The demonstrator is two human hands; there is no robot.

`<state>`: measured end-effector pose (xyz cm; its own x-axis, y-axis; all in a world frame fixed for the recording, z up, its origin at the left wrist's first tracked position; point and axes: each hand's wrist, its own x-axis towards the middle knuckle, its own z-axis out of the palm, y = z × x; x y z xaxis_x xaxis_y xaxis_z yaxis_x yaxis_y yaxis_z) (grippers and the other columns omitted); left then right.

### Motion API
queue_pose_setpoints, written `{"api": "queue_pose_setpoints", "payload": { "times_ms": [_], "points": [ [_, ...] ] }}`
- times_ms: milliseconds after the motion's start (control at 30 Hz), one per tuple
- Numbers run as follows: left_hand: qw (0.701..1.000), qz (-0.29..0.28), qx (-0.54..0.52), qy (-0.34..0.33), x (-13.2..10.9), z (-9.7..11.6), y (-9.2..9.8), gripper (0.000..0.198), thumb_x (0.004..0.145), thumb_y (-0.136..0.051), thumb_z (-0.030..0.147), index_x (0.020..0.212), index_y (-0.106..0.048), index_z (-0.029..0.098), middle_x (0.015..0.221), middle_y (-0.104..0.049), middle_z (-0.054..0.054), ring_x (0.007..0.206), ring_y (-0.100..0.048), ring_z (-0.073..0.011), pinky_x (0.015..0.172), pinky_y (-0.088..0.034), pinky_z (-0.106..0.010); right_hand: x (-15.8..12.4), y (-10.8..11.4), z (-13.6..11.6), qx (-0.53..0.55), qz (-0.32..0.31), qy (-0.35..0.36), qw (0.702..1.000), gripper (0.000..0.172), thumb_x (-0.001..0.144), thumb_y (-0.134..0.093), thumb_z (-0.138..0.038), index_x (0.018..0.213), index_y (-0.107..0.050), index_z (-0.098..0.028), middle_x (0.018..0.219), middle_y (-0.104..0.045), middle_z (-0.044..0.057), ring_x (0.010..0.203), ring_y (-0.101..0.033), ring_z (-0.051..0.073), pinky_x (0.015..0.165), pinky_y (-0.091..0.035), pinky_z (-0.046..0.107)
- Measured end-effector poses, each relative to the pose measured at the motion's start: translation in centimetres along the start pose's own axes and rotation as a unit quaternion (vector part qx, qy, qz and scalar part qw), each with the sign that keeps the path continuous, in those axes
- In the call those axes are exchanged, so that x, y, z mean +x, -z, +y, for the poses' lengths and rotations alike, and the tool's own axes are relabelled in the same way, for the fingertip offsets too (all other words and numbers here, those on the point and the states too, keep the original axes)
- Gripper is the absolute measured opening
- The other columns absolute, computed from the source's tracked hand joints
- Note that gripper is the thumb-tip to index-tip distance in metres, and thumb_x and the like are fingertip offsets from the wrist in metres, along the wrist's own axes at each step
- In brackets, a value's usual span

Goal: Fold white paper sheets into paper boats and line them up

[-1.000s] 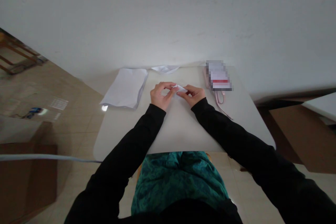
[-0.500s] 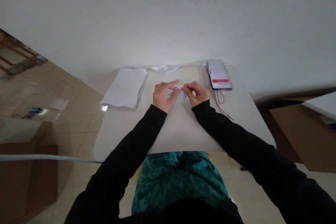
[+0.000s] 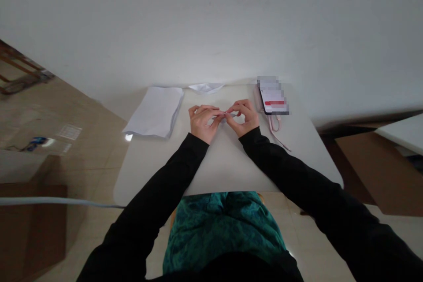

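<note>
Over on the white table [image 3: 228, 163], just beside a paper stack [image 3: 155, 112], some pinching work is being done up close: the left hand [image 3: 201, 123] and right hand [image 3: 243, 119] are being held half-curled, with a small paper piece [image 3: 232, 115] being gripped between their fingertips.

At 12 o'clock the small white paper [image 3: 229, 115] is mostly hidden by the left hand [image 3: 201, 123] and right hand [image 3: 243, 119], at 1 o'clock the phone's screen [image 3: 272, 96] is pixelated, and at 8 o'clock a cardboard box [image 3: 29, 233] is cut off by the frame.

A bare workroom with a white table [image 3: 224, 163], tiled floor [image 3: 99, 176], cardboard boxes [image 3: 29, 233].
</note>
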<state>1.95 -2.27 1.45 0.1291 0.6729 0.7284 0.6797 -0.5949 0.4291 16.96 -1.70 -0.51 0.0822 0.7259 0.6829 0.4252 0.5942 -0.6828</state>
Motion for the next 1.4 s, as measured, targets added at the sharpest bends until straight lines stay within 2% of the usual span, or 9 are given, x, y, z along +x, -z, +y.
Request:
{"api": "queue_pose_setpoints", "payload": {
  "times_ms": [267, 533, 633, 800, 933, 1033, 1200, 1300, 1400],
  "points": [
    [0.999, -0.023, 0.001, -0.031, -0.1, 0.5, -0.1, 0.01, 0.086, -0.063, 0.029, 0.078, -0.069, 0.027, 0.088, -0.074, 0.003, 0.099, -0.063, -0.0174, 0.095, -0.03, -0.042, 0.0, 0.2, -1.1, 0.011, 0.007, -0.002, 1.0, 0.005, 0.065, -0.057, -0.016, 0.068, -0.055, -0.019, 0.076, -0.053, 0.0, 0.063, -0.048, 0.011, 0.053, -0.041, 0.026],
    [0.999, -0.024, 0.02, -0.045, -0.3, 0.1, -0.5, 0.012, 0.084, -0.065, 0.033, 0.074, -0.069, 0.026, 0.086, -0.072, 0.003, 0.087, -0.056, -0.017, 0.085, -0.032, -0.041, 0.0, 0.1, -0.8, 0.016, 0.044, -0.051, 0.998, 0.008, 0.062, -0.054, -0.012, 0.062, -0.054, -0.02, 0.072, -0.053, -0.001, 0.058, -0.048, 0.009, 0.048, -0.039, 0.024],
    [0.997, -0.057, 0.01, -0.044, -0.4, -0.1, -0.7, 0.015, 0.084, -0.065, 0.035, 0.074, -0.067, 0.024, 0.087, -0.071, 0.002, 0.084, -0.056, -0.0163, 0.081, -0.035, -0.037, 0.3, 0.1, -0.1, 0.028, 0.051, -0.081, 0.995, 0.01, 0.061, -0.053, -0.011, 0.06, -0.058, -0.019, 0.072, -0.053, -0.001, 0.057, -0.049, 0.009, 0.045, -0.039, 0.022],
    [0.987, -0.15, 0.015, -0.052, -0.6, -0.6, -0.6, 0.013, 0.087, -0.06, 0.031, 0.08, -0.064, 0.021, 0.088, -0.071, 0.001, 0.082, -0.055, -0.0176, 0.076, -0.037, -0.035, 0.5, 0.2, 0.7, 0.015, 0.027, -0.119, 0.992, 0.012, 0.065, -0.055, -0.013, 0.058, -0.063, -0.018, 0.073, -0.053, 0.001, 0.06, -0.051, 0.01, 0.043, -0.04, 0.021],
    [0.977, -0.199, 0.043, -0.058, -0.6, -0.8, -0.5, 0.006, 0.087, -0.058, 0.024, 0.087, -0.061, 0.019, 0.089, -0.07, 0.0, 0.082, -0.054, -0.0191, 0.077, -0.038, -0.034, 0.2, 0.2, 0.9, -0.003, -0.029, -0.105, 0.994, 0.011, 0.066, -0.056, -0.013, 0.062, -0.066, -0.017, 0.076, -0.054, 0.002, 0.06, -0.053, 0.01, 0.04, -0.041, 0.02],
    [0.971, -0.225, 0.066, -0.052, -0.6, -0.9, -0.6, 0.018, 0.085, -0.059, 0.017, 0.102, -0.059, 0.017, 0.094, -0.069, -0.002, 0.084, -0.054, -0.0203, 0.077, -0.039, -0.034, 0.0, 0.1, 0.9, -0.016, -0.06, -0.093, 0.994, 0.013, 0.065, -0.056, -0.011, 0.068, -0.068, -0.017, 0.077, -0.055, 0.002, 0.059, -0.055, 0.009, 0.043, -0.046, 0.02],
    [0.957, -0.271, 0.094, -0.053, -0.4, -0.9, -0.8, 0.014, 0.089, -0.052, 0.024, 0.096, -0.063, 0.019, 0.097, -0.066, -0.005, 0.091, -0.054, -0.0223, 0.077, -0.039, -0.036, 0.3, 0.4, 0.6, -0.059, -0.024, -0.107, 0.992, 0.017, 0.065, -0.054, -0.009, 0.068, -0.068, -0.017, 0.072, -0.059, 0.001, 0.061, -0.057, 0.01, 0.042, -0.043, 0.018],
    [0.954, -0.281, 0.096, -0.038, -0.3, -0.9, -0.8, 0.021, 0.091, -0.048, 0.029, 0.099, -0.065, 0.019, 0.098, -0.065, -0.006, 0.091, -0.054, -0.0229, 0.076, -0.039, -0.036, 0.4, 0.5, 0.6, -0.07, -0.006, -0.113, 0.991, 0.017, 0.064, -0.054, -0.008, 0.067, -0.068, -0.017, 0.072, -0.06, 0.001, 0.061, -0.056, 0.01, 0.042, -0.043, 0.018],
    [0.956, -0.282, 0.079, -0.018, -0.3, -1.1, -0.9, 0.02, 0.089, -0.051, 0.027, 0.099, -0.065, 0.018, 0.097, -0.065, -0.007, 0.09, -0.054, -0.0224, 0.077, -0.04, -0.036, 0.3, 0.4, 0.6, -0.062, 0.001, -0.109, 0.992, 0.017, 0.063, -0.054, -0.007, 0.067, -0.068, -0.017, 0.071, -0.059, 0.0, 0.06, -0.055, 0.01, 0.043, -0.043, 0.018]
  ]
}}
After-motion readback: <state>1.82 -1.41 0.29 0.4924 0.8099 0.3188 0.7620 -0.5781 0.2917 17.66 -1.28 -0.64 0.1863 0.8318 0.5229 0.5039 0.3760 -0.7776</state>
